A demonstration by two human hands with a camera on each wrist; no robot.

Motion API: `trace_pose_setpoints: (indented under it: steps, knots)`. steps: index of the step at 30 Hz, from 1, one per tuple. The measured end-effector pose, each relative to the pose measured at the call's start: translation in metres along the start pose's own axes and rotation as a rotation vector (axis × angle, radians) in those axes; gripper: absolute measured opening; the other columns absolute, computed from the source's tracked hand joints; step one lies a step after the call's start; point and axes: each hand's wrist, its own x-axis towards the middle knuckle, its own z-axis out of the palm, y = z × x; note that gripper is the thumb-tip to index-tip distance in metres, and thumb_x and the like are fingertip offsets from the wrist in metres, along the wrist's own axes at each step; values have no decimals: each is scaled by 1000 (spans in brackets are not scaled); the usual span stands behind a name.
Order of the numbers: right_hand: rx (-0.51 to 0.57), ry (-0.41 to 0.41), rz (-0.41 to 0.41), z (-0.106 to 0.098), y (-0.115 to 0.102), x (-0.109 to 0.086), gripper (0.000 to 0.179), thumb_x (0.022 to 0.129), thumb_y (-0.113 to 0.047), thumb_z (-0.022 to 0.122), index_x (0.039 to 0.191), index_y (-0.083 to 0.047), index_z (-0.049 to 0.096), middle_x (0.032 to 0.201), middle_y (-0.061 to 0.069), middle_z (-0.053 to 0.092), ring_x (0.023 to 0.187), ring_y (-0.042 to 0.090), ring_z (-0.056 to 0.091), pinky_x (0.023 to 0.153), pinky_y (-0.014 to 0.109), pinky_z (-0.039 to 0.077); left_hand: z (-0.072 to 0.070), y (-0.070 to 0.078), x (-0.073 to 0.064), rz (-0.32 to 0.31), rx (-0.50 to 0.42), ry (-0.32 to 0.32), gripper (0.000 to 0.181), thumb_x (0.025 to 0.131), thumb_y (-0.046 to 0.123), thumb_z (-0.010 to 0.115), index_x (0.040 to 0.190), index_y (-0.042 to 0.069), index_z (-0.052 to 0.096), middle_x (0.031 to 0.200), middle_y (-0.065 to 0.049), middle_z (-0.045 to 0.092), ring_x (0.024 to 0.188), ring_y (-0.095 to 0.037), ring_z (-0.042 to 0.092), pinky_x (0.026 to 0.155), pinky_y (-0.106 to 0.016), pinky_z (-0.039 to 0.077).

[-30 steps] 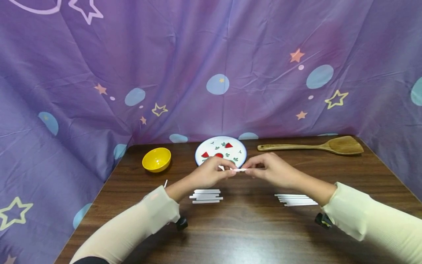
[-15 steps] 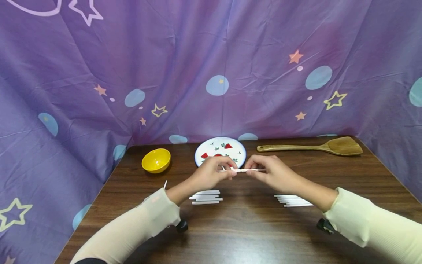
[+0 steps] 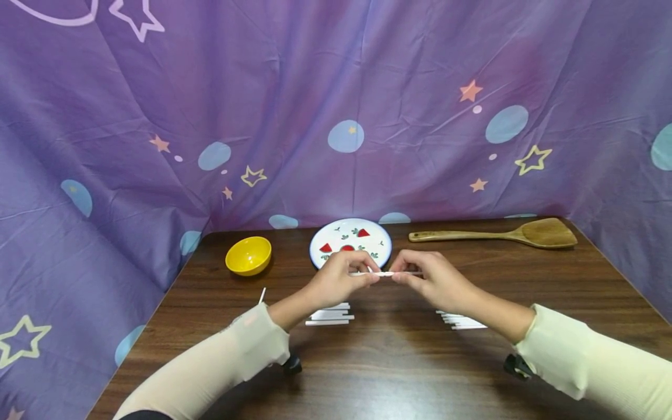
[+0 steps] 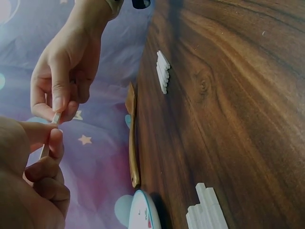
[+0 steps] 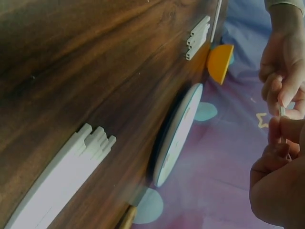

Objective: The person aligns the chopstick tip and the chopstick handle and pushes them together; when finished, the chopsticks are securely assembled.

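Observation:
Above the table and in front of the plate, both hands hold a thin white stick (image 3: 385, 273) level between them. My left hand (image 3: 336, 279) pinches its left part between thumb and fingers. The right part is pinched by my right hand (image 3: 433, 281), whose fingertips are close to the left ones. A length of stick runs back inside each hand. In the left wrist view the stick (image 4: 45, 150) shows below the meeting fingertips. Whether it is one piece or two joined end to end, I cannot tell. A small pile of white sticks (image 3: 331, 317) lies below my left hand.
Another stick pile (image 3: 461, 321) lies under the right forearm, and a single stick (image 3: 262, 295) by the left cuff. At the back are a yellow bowl (image 3: 249, 256), a fruit-patterned plate (image 3: 350, 232) and a wooden spatula (image 3: 546, 233). A purple curtain (image 3: 294, 116) hangs behind.
Both hands have come slightly down and nearer, still pinching. The stick's end behind the right fingers has come into sight. A small white piece standing up at the left fingertips now lies in line.

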Motion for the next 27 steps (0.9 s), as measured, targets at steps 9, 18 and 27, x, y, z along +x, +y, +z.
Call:
trace_pose_setpoints:
  steps: [9, 18, 27]
  knots:
    - [28, 21, -17, 4, 0, 0, 13, 91, 0, 74, 89, -12, 69, 81, -7, 67, 76, 9, 60, 69, 28, 53, 4, -2, -1, 33, 1, 24, 5, 95, 4, 72, 93, 0, 71, 79, -4, 65, 72, -4, 58, 66, -19, 49]
    - [53, 47, 24, 9, -2, 0, 13, 92, -2, 74, 88, -14, 69, 82, -3, 69, 74, 12, 60, 67, 29, 52, 5, -2, -1, 58, 21, 25, 5, 94, 4, 72, 90, 1, 70, 83, -6, 68, 78, -5, 60, 74, -21, 52]
    - [88, 70, 51, 13, -4, 3, 12, 91, -2, 74, 87, -13, 70, 81, -5, 68, 73, 11, 59, 66, 27, 52, 1, -4, -2, 103, 83, 14, 5, 95, 7, 71, 91, 4, 70, 86, -5, 69, 82, -7, 61, 81, -27, 55]
